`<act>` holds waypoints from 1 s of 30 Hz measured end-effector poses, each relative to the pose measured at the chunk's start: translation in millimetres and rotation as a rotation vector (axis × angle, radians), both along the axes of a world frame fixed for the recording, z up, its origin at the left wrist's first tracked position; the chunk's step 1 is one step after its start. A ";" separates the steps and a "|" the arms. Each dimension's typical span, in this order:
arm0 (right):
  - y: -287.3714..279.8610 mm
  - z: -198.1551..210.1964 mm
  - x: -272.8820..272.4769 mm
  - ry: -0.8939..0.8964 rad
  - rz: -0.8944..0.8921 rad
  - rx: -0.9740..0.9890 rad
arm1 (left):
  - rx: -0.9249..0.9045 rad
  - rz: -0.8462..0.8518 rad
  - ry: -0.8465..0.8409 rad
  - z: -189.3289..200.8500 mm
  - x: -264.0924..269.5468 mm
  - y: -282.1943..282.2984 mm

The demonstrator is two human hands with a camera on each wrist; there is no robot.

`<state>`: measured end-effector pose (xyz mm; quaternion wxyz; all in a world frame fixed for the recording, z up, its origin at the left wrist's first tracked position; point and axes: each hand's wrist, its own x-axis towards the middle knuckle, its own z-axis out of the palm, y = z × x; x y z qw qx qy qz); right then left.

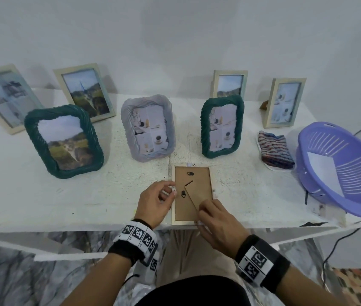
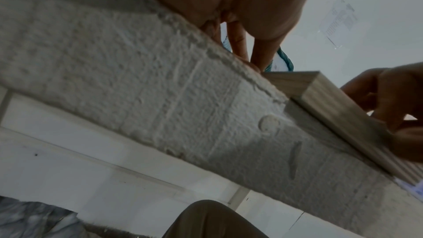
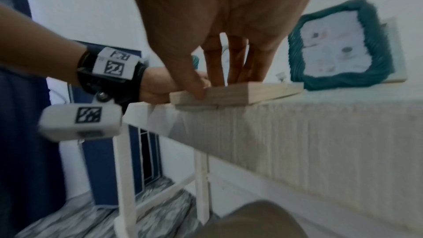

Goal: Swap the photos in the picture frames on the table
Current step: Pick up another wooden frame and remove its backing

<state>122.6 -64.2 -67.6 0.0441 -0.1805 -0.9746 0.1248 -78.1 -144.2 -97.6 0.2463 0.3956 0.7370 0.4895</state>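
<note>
Head view, lower centre: a pale wooden frame [image 1: 192, 195] lies face down on the tabletop [image 1: 69, 195], its brown backing board uppermost and its long axis running away from the person, near end at the tabletop's front edge. The left hand [image 1: 155, 203] sits just left of the frame, fingers [image 1: 168, 184] curled and touching the left rim; whether they pinch anything cannot be told. The right hand [image 1: 217, 219] rests on the lower right corner, fingers bent onto the board beside the folded stand. Both hands are equally near.
</note>
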 end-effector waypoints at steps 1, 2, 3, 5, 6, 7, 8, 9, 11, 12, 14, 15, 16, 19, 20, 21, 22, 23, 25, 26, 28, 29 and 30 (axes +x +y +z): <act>0.2 0.2 0.7 0.002 -0.020 -0.019 | 0.002 -0.001 0.001 0.1 0.0 -0.1; 0.8 1.9 0.6 0.012 -0.040 -0.037 | 0.004 -0.002 -0.001 -0.2 -0.2 -0.5; 2.3 5.0 -0.6 0.031 -0.067 -0.043 | 0.010 -0.001 -0.004 -0.1 -0.2 -0.7; 8.2 11.6 -5.1 0.073 -0.172 -0.035 | 0.029 0.004 0.004 0.5 0.6 -0.9; 11.8 13.4 -8.1 0.085 -0.236 -0.021 | 0.034 0.005 0.009 1.0 1.2 -0.8; 15.1 15.3 -11.7 0.076 -0.289 -0.001 | 0.039 0.005 0.013 1.8 1.9 -0.6; 17.3 16.2 -16.0 0.044 -0.328 0.025 | 0.041 0.005 0.016 1.8 2.1 -0.5; 18.2 16.5 -20.2 -0.020 -0.360 0.037 | 0.042 0.005 0.015 1.8 2.2 -0.3; 16.7 16.7 -28.8 -0.164 -0.419 0.036 | 0.045 0.003 0.005 1.3 1.7 0.3; 15.5 15.3 -32.7 -0.194 -0.450 0.046 | 0.046 0.002 0.002 1.1 1.3 0.4; 12.3 15.3 -39.9 -0.183 -0.504 0.066 | 0.046 -0.001 0.004 1.0 1.2 0.5; 11.5 16.5 -43.4 -0.159 -0.526 0.084 | 0.048 -0.001 0.012 0.7 1.1 0.5; 11.7 17.3 -46.5 -0.143 -0.547 0.096 | 0.052 0.000 0.020 0.1 0.8 0.8; 13.5 24.5 -54.4 -0.100 -0.583 0.118 | 0.063 0.007 0.028 -2.2 -0.1 1.4; 13.7 28.6 -55.9 -0.098 -0.582 0.133 | 0.064 0.008 0.032 -3.0 0.0 1.2; 14.0 32.3 -55.9 -0.101 -0.579 0.147 | 0.066 0.008 0.035 -3.4 0.4 0.9; 15.7 36.5 -54.0 -0.100 -0.580 0.161 | 0.070 0.008 0.038 -3.4 1.2 0.5; 19.1 40.7 -50.5 -0.100 -0.588 0.166 | 0.074 0.011 0.038 -3.2 1.9 0.5; 30.7 47.8 -37.5 -0.126 -0.628 0.126 | 0.078 0.023 0.034 -3.3 2.9 0.5; 38.8 49.9 -27.6 -0.132 -0.660 0.091 | 0.079 0.030 0.031 -3.5 3.0 0.6; 55.5 51.0 -4.8 -0.121 -0.725 0.034 | 0.083 0.033 0.041 -3.6 3.1 0.1; 62.8 49.2 6.4 -0.123 -0.756 0.012 | 0.084 0.031 0.053 -3.8 3.3 -0.3; 69.1 45.7 17.1 -0.129 -0.784 -0.016 | 0.086 0.030 0.065 -4.1 3.6 -0.5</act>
